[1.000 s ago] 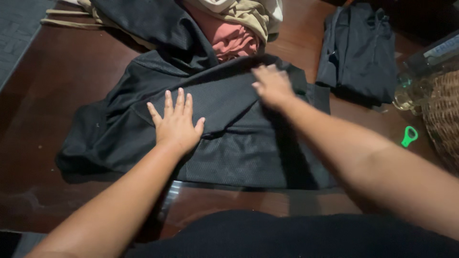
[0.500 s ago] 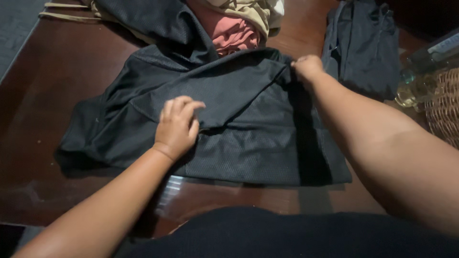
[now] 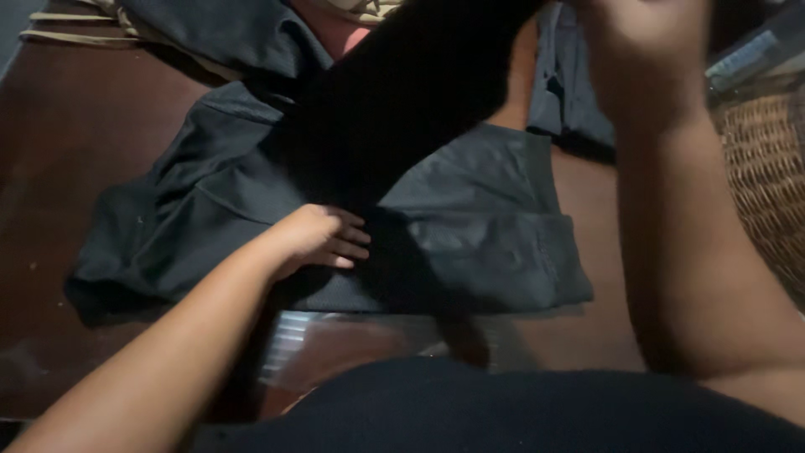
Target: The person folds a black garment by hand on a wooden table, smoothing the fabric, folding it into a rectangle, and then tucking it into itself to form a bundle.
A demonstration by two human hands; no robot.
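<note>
Left hand (image 3: 314, 239): fingers (image 3: 348, 243) loosely curled, tips pressed down on the black mesh garment (image 3: 470, 226); not gripping, just pinning the cloth near its front-middle; forearm runs in from bottom left.

Right hand (image 3: 641, 50): raised high near the top edge, blurred; fingers look clenched, and a dark flap (image 3: 402, 92) of the same garment stretches up from the left-hand area toward it; exact grip point hidden by blur, but the flap hangs taut between the two hands, so it reads as pinched in that fist.

Garment: spread flat on the dark wooden table (image 3: 50, 151), close to the person's body; right part lies smooth with a folded hem edge at lower right; left part rumpled, trailing toward the table's left side; lifted flap casts a shadow over the middle.

Around it: pile of clothes (image 3: 235, 33) at the far edge, dark fabric on top, a bit of pink and beige showing behind the flap; a second folded dark garment (image 3: 570, 92) far right, just beyond the spread one; wicker basket (image 3: 767, 168) at the right edge, behind the right forearm; glossy reflection on the table just in front of the near hem; the person's dark top (image 3: 503, 411) fills the bottom of the view.
</note>
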